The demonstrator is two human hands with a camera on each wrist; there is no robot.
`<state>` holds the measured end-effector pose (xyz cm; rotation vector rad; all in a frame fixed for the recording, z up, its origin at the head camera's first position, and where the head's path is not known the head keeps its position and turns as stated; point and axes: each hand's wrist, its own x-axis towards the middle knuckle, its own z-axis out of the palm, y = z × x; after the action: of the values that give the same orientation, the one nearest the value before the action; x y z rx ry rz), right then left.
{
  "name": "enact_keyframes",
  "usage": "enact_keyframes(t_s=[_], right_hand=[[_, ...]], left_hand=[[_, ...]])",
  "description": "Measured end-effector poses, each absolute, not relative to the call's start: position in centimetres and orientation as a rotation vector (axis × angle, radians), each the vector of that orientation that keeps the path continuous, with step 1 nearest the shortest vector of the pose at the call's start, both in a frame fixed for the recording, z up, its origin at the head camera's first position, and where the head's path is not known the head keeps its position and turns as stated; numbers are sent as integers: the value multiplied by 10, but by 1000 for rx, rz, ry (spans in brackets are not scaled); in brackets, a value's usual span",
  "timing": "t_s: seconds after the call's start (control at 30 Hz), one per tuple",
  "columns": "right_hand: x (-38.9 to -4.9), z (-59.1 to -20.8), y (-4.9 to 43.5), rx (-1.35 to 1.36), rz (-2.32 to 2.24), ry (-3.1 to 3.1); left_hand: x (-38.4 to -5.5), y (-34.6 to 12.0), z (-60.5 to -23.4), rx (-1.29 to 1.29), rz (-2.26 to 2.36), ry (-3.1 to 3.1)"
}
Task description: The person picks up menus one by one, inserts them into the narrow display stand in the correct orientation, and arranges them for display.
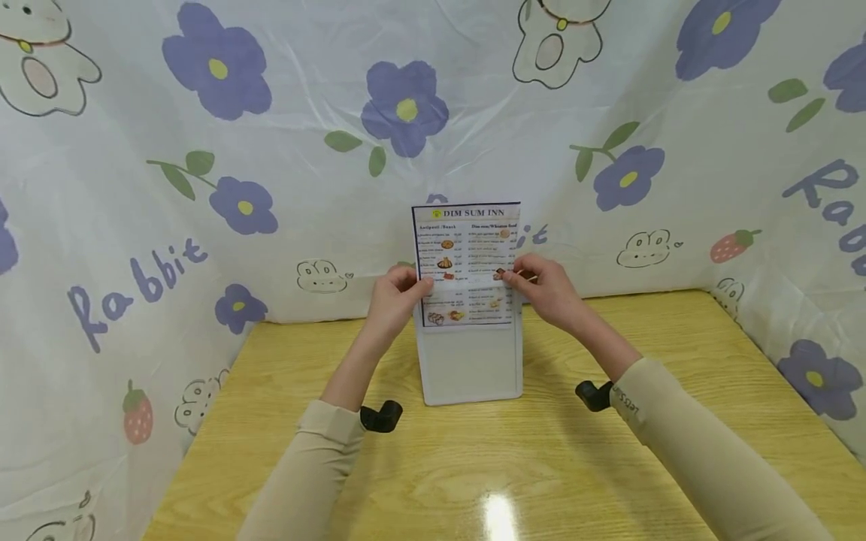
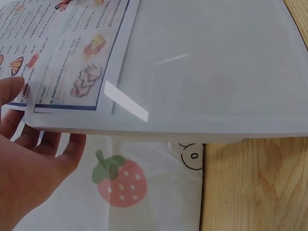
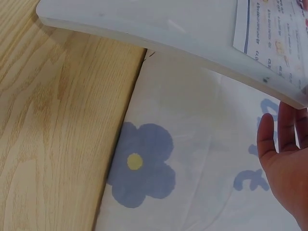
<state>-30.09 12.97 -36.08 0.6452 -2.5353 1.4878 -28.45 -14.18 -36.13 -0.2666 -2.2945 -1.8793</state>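
Note:
A printed menu headed "DIM SUM INN" (image 1: 467, 244) stands at the upper part of a white display stand (image 1: 473, 368), which is upright on the table. Its lower part lies behind the stand's clear front panel (image 2: 207, 72); the upper part sticks out above. My left hand (image 1: 395, 300) pinches the left edge of the menu, thumb in front. In the left wrist view its other fingers (image 2: 72, 151) curl behind the stand's edge. On the opposite side my right hand (image 1: 549, 291) pinches the menu's right edge between thumb and fingers. Its fingertips are partly cut off in the right wrist view.
The stand is on a light wood table (image 1: 325, 481), close to its back edge. Behind and beside the table hangs a white cloth (image 1: 473, 135) printed with purple flowers, rabbits and strawberries. A black wrist mount (image 1: 382, 417) shows by the left sleeve, another (image 1: 594, 396) by the right.

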Motion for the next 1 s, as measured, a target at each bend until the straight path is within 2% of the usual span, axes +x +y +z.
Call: enact_keyframes(t_s=[0.43,0.7,1.0], right_hand=[[-300,-364,132,635,1492,-2528],[-300,-364,130,616,1521,-2536],[-300,-362,131,571,1499,-2545]], left_hand=[[-282,-132,-353,-188,-1863,-2181],[-283,-136,-361,-142,-1847,-2220],[-282,-138,-370,-206,-1804,-2184]])
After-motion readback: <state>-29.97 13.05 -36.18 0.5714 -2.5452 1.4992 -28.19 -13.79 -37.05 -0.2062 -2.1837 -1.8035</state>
